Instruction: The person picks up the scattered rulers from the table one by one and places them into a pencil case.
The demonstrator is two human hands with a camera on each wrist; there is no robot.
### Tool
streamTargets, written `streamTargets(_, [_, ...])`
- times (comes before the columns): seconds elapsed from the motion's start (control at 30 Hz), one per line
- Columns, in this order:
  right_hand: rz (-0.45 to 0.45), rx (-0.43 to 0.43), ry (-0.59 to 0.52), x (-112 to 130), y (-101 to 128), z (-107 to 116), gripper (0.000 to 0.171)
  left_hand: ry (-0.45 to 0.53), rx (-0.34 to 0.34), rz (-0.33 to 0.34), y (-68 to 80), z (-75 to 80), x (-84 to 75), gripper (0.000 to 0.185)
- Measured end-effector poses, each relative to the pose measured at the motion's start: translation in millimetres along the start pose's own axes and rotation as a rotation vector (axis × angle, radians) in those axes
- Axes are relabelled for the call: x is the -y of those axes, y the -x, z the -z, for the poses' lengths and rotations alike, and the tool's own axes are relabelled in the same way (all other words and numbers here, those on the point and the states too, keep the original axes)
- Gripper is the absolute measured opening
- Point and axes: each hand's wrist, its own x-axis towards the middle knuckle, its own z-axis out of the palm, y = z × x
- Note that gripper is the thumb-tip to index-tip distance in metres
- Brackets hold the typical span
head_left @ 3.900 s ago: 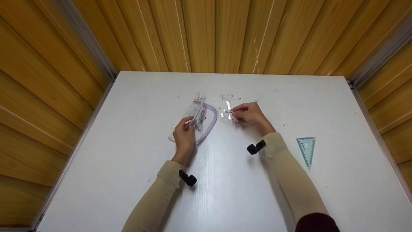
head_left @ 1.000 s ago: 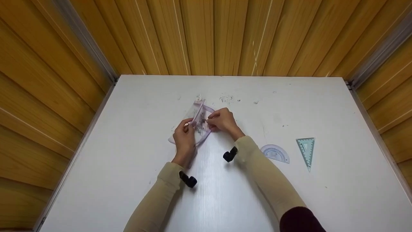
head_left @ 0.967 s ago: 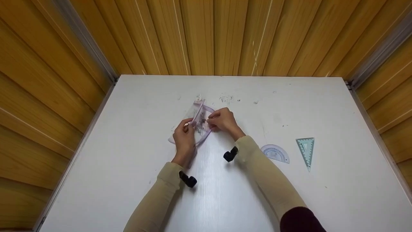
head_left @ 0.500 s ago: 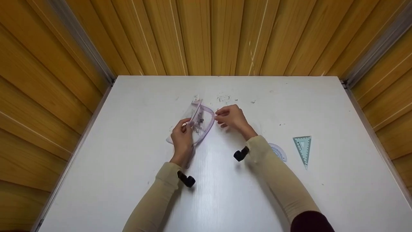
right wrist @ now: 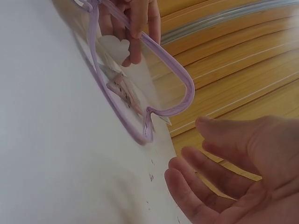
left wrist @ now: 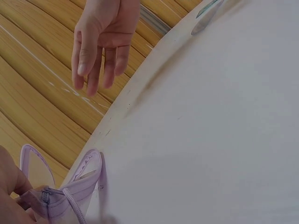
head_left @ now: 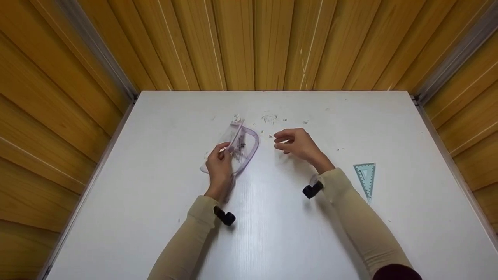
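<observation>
Left hand (head_left: 219, 165) pinches the clear pouch (head_left: 245, 149) mouth open, right hand (head_left: 297, 143) hovers empty, grip released; next calls for picking up another piece off the worktop (head_left: 155, 163).

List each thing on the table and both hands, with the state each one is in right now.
Clear pouch: open, mouth held up, small items inside.
Left hand: pinching the pouch's rim.
Right hand: empty, fingers relaxed, apart from the pouch.
Triangle ruler: lying flat, untouched.
Table: white, small specks near the far edge.
</observation>
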Motion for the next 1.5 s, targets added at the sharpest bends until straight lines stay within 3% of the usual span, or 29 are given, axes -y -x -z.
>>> streamTargets(0.3, [0.052, 0.018, 0.176, -10, 33, 33, 0.047, -0.005, 0.02, -0.01, -1.4, 2.3, 0.3, 0.028])
streamTargets(0.73, [0.059, 0.042, 0.318, -33, 78, 63, 0.056, 0.004, 0.014, 0.039, -2.1, 1.4, -1.6, 0.031])
streamTargets(1.13, [0.035, 0.065, 0.399, -51, 113, 69, 0.066, 0.018, 0.004, 0.067, -0.7, -0.8, -0.1, 0.031])
streamTargets(1.37, [0.062, 0.049, 0.533, -58, 129, 63, 0.07, -0.003, 0.017, -0.028, -1.6, 0.5, 2.5, 0.028])
streamTargets(1.5, [0.022, 0.055, 0.595, -63, 133, 59, 0.071, -0.008, 0.009, -0.026, -2.1, -0.1, 4.2, 0.027])
